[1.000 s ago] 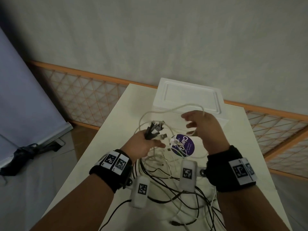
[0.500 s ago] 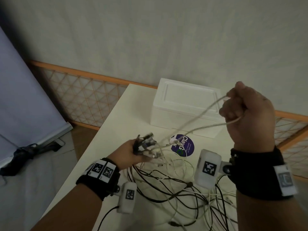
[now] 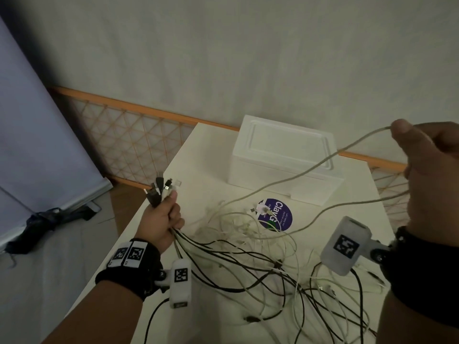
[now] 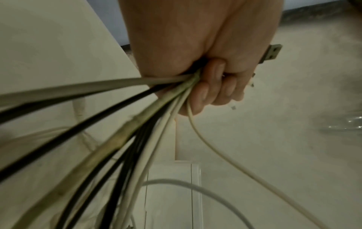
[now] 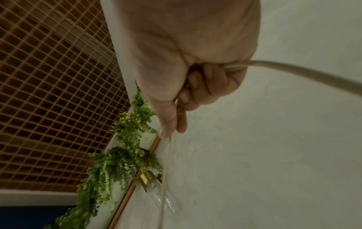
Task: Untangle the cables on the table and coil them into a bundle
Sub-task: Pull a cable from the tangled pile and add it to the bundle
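A fistful of cable ends (image 3: pixel 161 189), black and white, is gripped in the left hand (image 3: pixel 159 224), left of the white foam box (image 3: pixel 283 157). One white cable (image 3: pixel 285 180) is pinched in the curled fingers (image 5: pixel 205 80) of the right hand (image 3: pixel 432 170), raised right of the box. Its length is stretched slantwise from the right hand down into the tangle (image 3: pixel 273 269) lying on the table (image 3: pixel 198 150) in front of the box

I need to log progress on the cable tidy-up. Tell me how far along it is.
Early stage. Done: the left hand grips several plug ends gathered together, black and white cables fanning out below it. In hand: the right hand holds one white cable lifted clear above the table. Left: most cables lie crossed in a tangle on the table, and no coil is visible yet.
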Tool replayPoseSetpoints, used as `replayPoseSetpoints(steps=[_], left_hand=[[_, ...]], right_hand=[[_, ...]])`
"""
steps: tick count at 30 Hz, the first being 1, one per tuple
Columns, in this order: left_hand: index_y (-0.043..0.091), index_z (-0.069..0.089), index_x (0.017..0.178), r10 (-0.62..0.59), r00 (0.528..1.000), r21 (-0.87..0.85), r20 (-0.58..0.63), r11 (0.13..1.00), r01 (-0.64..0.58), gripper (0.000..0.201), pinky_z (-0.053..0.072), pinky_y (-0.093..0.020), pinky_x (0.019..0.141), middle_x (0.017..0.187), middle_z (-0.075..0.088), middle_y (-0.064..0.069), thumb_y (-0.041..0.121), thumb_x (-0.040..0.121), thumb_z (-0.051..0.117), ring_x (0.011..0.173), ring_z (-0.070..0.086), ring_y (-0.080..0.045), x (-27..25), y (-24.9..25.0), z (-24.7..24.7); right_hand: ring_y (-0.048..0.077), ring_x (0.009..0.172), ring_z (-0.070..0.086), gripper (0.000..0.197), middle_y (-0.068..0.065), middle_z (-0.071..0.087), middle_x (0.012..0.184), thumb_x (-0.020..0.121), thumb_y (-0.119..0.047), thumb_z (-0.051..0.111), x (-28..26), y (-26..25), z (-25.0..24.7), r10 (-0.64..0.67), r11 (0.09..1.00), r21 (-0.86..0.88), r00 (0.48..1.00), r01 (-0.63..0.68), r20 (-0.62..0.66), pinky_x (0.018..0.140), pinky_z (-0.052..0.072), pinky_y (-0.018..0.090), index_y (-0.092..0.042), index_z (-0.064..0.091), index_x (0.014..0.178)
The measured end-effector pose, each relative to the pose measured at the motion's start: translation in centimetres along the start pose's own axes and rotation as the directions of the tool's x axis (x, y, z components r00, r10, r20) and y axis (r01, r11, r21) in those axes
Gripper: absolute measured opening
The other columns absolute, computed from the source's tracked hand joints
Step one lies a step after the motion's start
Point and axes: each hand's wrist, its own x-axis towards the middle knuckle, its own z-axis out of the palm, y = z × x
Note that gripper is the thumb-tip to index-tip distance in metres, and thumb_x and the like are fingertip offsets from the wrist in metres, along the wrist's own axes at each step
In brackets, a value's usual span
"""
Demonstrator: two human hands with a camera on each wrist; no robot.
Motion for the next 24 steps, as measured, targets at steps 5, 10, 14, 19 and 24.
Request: replayPoseSetpoints(steps=[5,10,14,19,24], left_hand=[[0.018,0.051,0.066,0.042,0.995,-0.013,0.095,0.999,-0.041,0.022,0.02,-0.019,0.041,0.047,0.036,0.006,0.022,0.072,0.072,0.034,0.024,-0.004,-0.7,0.8,0.4],[0.007,0.062,0.101,-0.176,0.92,0.262,0.35,0.961,0.085,0.045,0.024,-0.017,0.04,0.071,0.07,-0.005,0.019,0.063,0.083,0.041,0.029,-0.005,-2.7,-0.2,4.5],[0.01,0.061,0.117,-0.475,0.788,0.67,0.392,0.734,0.11,0.04,0.025,-0.023,0.044,0.09,0.074,-0.008,0.011,0.079,0.074,0.048,0.03,-0.01,-3.6,-4.6,5.6],[0.014,0.062,0.109,-0.346,0.908,0.83,0.235,0.558,-0.002,0.039,0.04,-0.023,0.052,0.096,0.07,-0.004,0.028,0.077,0.078,0.054,0.049,-0.009,-1.5,-6.6,5.9],[0.022,0.054,0.104,-0.145,0.945,0.85,0.294,0.491,-0.189,0.045,0.047,-0.027,0.086,0.095,0.065,0.007,0.026,0.071,0.084,0.094,0.062,-0.013,-1.6,-6.3,6.5]], right_hand=[[0.015,0.061,0.055,0.029,-0.013,0.058,0.063,0.081,-0.063,0.058,-1.0,-1.6,1.0,-0.059,0.996,-0.071,0.997,0.056,-0.042,0.058,0.045,0.032,-0.036,0.062,0.074],[0.016,0.055,0.014,0.025,0.007,0.016,0.068,0.091,-0.019,0.046,-3.0,-3.5,5.2,0.124,0.788,0.533,0.928,-0.307,0.351,0.045,0.015,0.025,-0.014,0.032,0.071],[0.015,0.054,0.015,0.026,0.011,0.016,0.071,0.094,-0.009,0.038,-3.3,-5.1,5.1,0.048,0.732,0.603,0.908,-0.316,0.417,0.046,0.017,0.023,-0.015,0.056,0.077],[0.0,0.058,0.049,0.014,-0.014,0.054,0.061,0.09,-0.019,0.059,-4.2,-5.1,3.2,-0.22,0.972,-0.007,0.917,0.235,0.332,0.059,0.037,0.014,-0.02,0.071,0.083],[0.0,0.063,0.058,0.019,-0.014,0.066,0.075,0.082,-0.01,0.068,-4.1,-5.9,1.5,-0.266,0.959,-0.041,0.94,0.28,0.212,0.06,0.042,0.017,-0.029,0.067,0.085]])
